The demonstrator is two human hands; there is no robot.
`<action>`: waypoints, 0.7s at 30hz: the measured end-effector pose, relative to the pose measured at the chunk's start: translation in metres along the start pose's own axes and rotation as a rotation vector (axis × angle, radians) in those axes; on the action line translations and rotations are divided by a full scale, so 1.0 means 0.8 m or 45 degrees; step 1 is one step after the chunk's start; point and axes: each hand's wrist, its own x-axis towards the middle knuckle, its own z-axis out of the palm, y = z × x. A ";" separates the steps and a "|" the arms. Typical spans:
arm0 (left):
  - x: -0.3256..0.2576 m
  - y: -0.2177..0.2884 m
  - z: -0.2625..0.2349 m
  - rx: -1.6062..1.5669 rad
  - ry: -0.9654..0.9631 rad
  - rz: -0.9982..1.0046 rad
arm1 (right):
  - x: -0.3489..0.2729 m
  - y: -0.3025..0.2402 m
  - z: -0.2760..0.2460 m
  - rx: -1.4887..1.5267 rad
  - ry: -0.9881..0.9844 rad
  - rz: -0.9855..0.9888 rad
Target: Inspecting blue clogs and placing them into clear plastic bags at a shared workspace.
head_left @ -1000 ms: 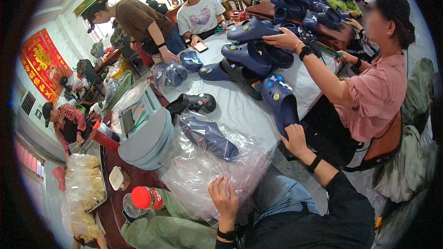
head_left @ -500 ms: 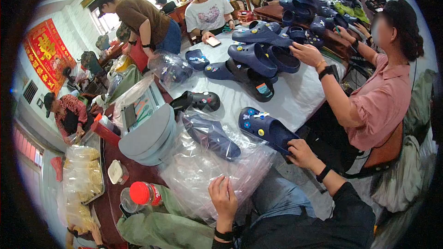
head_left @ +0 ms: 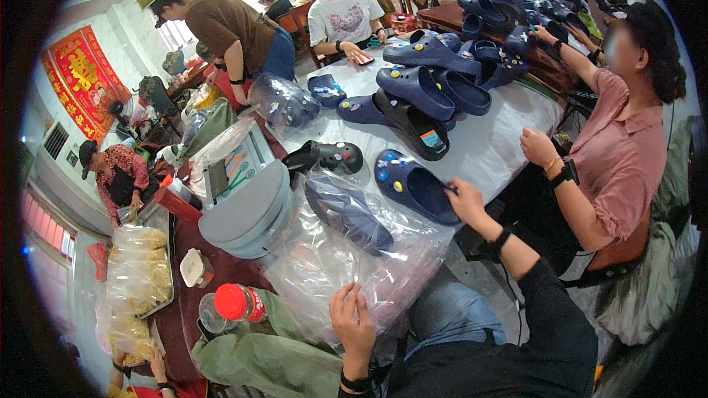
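Note:
My right hand (head_left: 468,204) grips the heel end of a navy clog (head_left: 424,195) with colourful charms on its toe. The clog is over the near edge of the white-covered table, beside the plastic. Below and left of it, a second navy clog (head_left: 346,214) lies inside a clear plastic bag (head_left: 295,250), on a stack of clear bags. My left hand (head_left: 352,324) has its thumb and fingers pinched together at the near edge of the top plastic. A black clog (head_left: 324,155) with charms lies just beyond the bagged one.
Navy clogs (head_left: 417,92) are heaped on the white table cover (head_left: 509,133). A grey bin-like container (head_left: 247,210) and a red-lidded jar (head_left: 240,302) stand at my left. A co-worker in pink (head_left: 612,155) sits at right; another person stands across the table.
My right hand and the navy clog have shifted slightly up and left, and the clog has tilted. The co-worker in pink has drawn one hand back from the heap.

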 end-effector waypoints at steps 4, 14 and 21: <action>0.001 0.007 0.007 -0.007 -0.013 0.009 | 0.093 -0.010 0.027 0.171 -0.003 0.115; -0.049 0.002 0.020 0.234 -0.083 -0.041 | 0.207 0.008 0.037 0.611 0.500 0.163; -0.062 -0.019 0.028 0.252 -0.061 -0.027 | 0.201 0.035 0.028 0.524 0.570 0.304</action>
